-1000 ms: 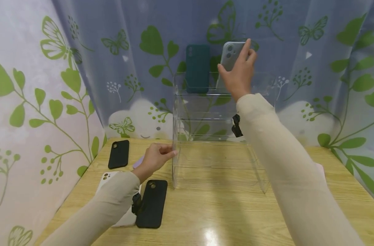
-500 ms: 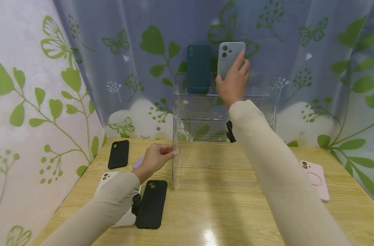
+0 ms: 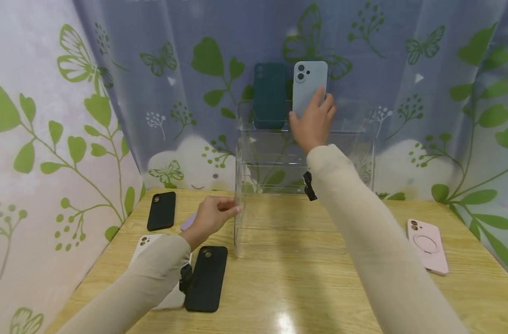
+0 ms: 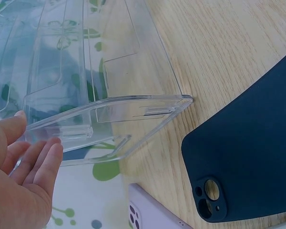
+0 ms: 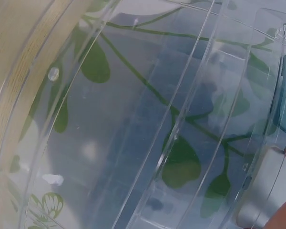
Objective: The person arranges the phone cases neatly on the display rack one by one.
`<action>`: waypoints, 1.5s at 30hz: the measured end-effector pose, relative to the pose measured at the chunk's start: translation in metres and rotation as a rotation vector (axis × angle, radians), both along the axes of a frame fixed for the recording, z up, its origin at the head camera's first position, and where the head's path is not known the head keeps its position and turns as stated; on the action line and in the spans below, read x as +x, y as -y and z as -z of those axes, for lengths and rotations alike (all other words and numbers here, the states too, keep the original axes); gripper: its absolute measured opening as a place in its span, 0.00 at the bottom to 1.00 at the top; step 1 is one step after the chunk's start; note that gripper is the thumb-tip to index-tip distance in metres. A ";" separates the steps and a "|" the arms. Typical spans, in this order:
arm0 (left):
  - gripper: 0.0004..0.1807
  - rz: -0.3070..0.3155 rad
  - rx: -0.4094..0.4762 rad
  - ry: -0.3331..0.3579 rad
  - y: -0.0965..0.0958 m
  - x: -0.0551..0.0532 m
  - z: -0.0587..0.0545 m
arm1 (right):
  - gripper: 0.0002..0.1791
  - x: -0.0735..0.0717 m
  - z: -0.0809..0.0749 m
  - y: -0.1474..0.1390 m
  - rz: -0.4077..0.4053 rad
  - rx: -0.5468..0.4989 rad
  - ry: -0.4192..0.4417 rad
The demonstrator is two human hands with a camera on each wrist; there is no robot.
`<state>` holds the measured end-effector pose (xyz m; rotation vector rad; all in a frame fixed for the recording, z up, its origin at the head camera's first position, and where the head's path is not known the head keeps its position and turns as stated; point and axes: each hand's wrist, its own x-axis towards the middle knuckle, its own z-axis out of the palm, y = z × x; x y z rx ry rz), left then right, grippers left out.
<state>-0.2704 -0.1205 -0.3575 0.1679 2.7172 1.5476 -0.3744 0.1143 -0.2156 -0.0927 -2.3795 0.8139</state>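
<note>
At the top tier of a clear acrylic display stand (image 3: 304, 160), my right hand (image 3: 314, 121) holds a light blue phone case (image 3: 309, 76) by its lower sides. The case stands upright, camera holes toward me, its lower part covered by the hand. To its left a dark teal phone case (image 3: 269, 95) leans in the same tier. My left hand (image 3: 212, 215) grips the stand's left side panel between thumb and fingers; the left wrist view shows the thumb (image 4: 16, 125) at the panel's edge. In the right wrist view only fingertips and part of the light blue case (image 5: 264, 188) show.
Left of the stand lie two black phone cases (image 3: 162, 211), a white case (image 3: 172, 299) partly under my sleeve, and a lilac case (image 3: 189, 221) mostly hidden by my left hand. A pink case (image 3: 427, 246) lies at right. A patterned curtain (image 3: 220, 28) hangs behind.
My right hand has moved left and slightly down with the light blue phone case, which now stands straighter beside the teal one. The left hand has stayed at the stand.
</note>
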 end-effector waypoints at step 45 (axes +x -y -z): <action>0.25 0.023 -0.033 0.002 0.001 0.001 -0.001 | 0.44 0.163 0.092 -0.237 -0.025 -0.122 0.099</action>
